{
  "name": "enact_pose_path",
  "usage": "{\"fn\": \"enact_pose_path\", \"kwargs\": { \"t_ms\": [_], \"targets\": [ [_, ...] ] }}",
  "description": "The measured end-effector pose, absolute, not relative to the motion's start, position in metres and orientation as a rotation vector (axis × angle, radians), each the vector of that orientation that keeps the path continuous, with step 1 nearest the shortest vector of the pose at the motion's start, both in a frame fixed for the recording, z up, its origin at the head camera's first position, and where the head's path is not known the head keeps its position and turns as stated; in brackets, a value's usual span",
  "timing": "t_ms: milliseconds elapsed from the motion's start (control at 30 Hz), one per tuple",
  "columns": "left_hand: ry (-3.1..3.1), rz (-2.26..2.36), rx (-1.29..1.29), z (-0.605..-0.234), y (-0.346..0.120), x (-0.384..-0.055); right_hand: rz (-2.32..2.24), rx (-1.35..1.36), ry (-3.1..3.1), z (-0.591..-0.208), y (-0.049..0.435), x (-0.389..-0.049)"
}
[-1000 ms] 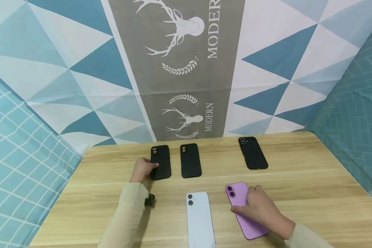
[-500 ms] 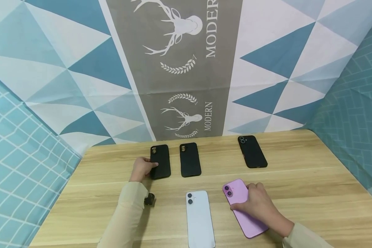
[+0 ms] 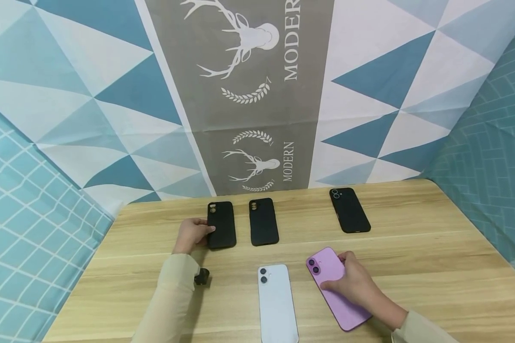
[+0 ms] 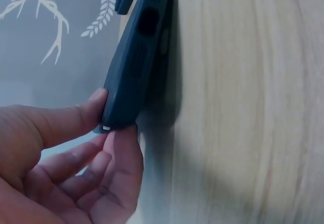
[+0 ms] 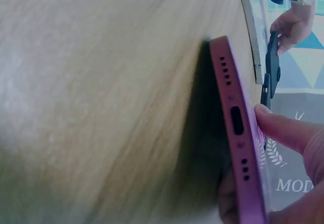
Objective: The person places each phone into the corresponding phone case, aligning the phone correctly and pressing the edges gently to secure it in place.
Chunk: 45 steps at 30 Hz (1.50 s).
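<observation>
My left hand (image 3: 192, 233) pinches the left edge of a black phone case (image 3: 223, 226) at the back left of the table. In the left wrist view the thumb lies on the back of that case (image 4: 126, 77) and the fingers are under its edge, with a shadow on the wood beside it. On the right, my right hand (image 3: 354, 283) grips a pink phone (image 3: 331, 267), thumb on one long side and fingers on the other. The right wrist view shows the bottom edge of the pink phone (image 5: 238, 128), with its charging port and speaker holes.
A white phone (image 3: 277, 302) lies camera side up between the hands. A second black case (image 3: 263, 221) lies right of the gripped one, and a third (image 3: 350, 209) lies at the back right. Behind the wooden table (image 3: 300, 257) stands a patterned cloth backdrop (image 3: 257, 109).
The pink phone's camera end has swung slightly left in my right hand's grip. My left hand has shifted a little left, still at the edge of the black case.
</observation>
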<state>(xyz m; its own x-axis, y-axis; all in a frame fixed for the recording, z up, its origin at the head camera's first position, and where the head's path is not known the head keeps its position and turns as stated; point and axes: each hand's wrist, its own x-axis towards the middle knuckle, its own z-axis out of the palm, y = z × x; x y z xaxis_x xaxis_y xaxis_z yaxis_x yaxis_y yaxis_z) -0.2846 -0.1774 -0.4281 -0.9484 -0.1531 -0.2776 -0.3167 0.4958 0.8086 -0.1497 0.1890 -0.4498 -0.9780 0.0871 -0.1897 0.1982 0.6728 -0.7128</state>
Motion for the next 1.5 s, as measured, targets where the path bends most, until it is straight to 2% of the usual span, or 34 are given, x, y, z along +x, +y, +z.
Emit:
{"fn": "enact_pose_path", "kwargs": {
  "t_ms": [933, 1500],
  "targets": [
    [2.318, 1.716, -0.283, -0.419, -0.182, -0.271, -1.691, 0.406, 2.272, -0.453, 0.197, -0.157],
    [2.226, 1.799, -0.131, -0.394, -0.137, -0.249, -1.765, 0.382, 2.185, -0.438, 0.201, -0.172]
  ]
}}
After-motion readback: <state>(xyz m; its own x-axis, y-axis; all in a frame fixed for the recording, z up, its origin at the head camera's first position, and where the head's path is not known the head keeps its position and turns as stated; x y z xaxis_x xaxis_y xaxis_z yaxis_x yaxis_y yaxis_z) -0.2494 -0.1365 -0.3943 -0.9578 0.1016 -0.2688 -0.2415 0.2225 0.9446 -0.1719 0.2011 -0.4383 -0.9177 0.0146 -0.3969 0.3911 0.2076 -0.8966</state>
